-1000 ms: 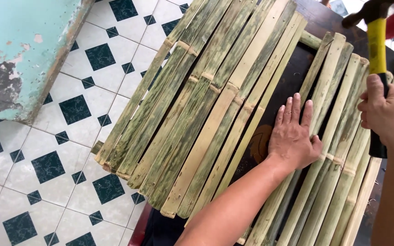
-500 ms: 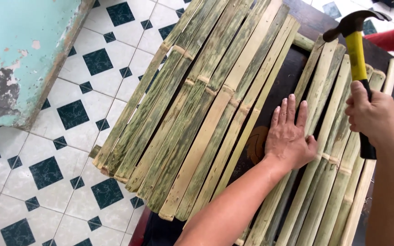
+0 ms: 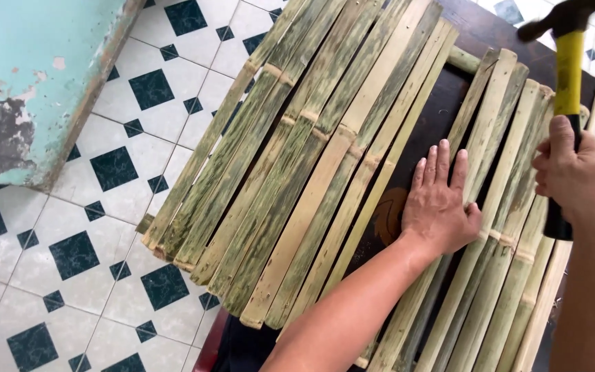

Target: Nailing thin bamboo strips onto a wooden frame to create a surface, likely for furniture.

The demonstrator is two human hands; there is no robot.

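Right hand is gripping the yellow-handled hammer raised; left hand is lying open, flat by the bamboo slats. Probably best keeping those fingers clear.

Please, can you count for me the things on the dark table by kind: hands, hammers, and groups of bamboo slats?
Hands: 2 (left hand, right hand)
Hammer: 1
Groups of bamboo slats: 2 (left group, right group)
Total: 5
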